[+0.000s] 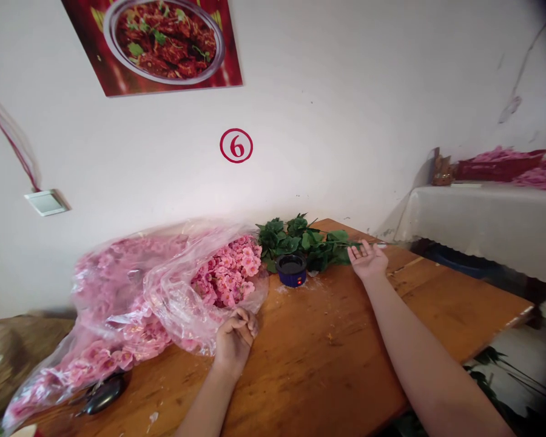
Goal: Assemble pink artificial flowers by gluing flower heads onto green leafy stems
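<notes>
Near the frame's centre, green leafy stems lie by our right hand, its fingers spread, and look light, springy and best pinched at the bare end, while our left hand curls beside bagged pink blossoms, its grip impossible to tell.

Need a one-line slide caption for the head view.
Left hand beside a plastic bag of pink flowers, right hand at green leafy stems, dark-blue pot between, on a wooden table.
</notes>
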A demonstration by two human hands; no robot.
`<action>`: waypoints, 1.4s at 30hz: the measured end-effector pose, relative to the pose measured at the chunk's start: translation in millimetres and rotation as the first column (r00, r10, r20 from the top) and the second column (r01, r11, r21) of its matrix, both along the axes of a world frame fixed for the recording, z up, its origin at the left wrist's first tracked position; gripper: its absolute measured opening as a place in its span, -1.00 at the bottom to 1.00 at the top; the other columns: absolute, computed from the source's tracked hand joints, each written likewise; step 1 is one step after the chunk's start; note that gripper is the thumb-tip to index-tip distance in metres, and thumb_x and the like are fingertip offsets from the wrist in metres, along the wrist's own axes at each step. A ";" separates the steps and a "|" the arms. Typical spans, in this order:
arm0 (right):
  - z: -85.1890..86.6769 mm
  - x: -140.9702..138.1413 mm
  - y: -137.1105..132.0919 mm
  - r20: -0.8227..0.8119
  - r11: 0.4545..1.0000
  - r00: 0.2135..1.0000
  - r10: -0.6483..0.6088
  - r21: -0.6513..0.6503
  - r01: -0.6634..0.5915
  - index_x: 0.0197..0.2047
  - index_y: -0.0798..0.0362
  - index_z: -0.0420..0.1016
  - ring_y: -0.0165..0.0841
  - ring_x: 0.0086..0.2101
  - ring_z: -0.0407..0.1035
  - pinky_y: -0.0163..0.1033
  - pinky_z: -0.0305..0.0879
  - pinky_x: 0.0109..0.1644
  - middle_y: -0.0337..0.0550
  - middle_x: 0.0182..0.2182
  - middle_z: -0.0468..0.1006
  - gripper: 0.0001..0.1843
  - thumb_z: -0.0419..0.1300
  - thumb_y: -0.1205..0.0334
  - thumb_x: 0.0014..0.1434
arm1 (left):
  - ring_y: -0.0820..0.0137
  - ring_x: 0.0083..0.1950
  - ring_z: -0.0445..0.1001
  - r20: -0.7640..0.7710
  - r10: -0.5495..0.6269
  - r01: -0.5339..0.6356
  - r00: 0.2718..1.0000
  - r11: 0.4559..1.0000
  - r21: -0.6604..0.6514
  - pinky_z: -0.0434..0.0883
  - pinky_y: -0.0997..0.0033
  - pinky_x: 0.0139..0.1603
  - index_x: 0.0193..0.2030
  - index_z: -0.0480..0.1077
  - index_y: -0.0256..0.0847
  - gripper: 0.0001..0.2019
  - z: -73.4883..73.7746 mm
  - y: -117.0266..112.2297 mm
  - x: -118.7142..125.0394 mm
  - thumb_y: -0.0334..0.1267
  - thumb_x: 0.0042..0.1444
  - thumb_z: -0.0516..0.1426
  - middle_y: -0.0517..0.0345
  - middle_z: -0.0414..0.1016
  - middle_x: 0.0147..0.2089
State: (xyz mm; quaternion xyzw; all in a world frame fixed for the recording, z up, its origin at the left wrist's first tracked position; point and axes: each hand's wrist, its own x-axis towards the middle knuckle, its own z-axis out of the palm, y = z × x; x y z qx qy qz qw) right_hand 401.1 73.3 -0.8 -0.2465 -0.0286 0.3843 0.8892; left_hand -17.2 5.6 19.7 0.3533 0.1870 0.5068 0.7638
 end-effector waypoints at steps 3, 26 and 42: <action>20.1 0.0 -8.0 0.028 0.990 0.998 -0.059 0.132 0.055 -0.19 0.05 0.39 -0.42 -0.10 0.40 -0.26 0.40 0.01 -0.10 0.01 0.35 -0.75 -0.02 0.12 0.19 | 0.44 -0.50 0.25 0.005 0.004 -0.004 1.000 1.000 -0.001 0.24 0.45 -0.44 -0.53 0.31 -0.24 -0.97 -0.3 -0.1 0.9 -0.41 -0.19 0.10 0.19 0.24 -0.58; 73.0 -127.5 -63.4 0.766 0.805 0.558 0.319 0.092 -0.586 -0.63 0.04 0.13 -0.61 -0.77 -0.10 -0.36 -0.07 -0.63 -0.47 -0.74 0.00 -0.57 0.33 0.18 0.02 | 0.46 -0.50 0.29 -0.069 0.007 -0.002 0.998 0.997 0.075 0.20 0.47 -0.44 -0.49 0.33 -0.26 -0.96 -11.0 -0.1 4.7 -0.41 -0.16 0.08 0.17 0.31 -0.55; 35.4 -219.1 -72.2 0.803 0.599 -0.403 0.439 -0.596 -0.535 -0.36 0.06 0.55 -0.43 -0.50 0.30 -0.33 0.17 -0.40 -0.24 -0.50 0.48 -0.72 0.17 0.02 0.14 | 0.23 -0.17 0.52 -0.516 0.229 -0.068 0.825 0.947 0.313 0.40 0.27 -0.08 -0.28 0.51 -0.26 -0.70 3.1 -10.4 11.1 -0.12 -0.12 0.33 0.01 0.59 -0.24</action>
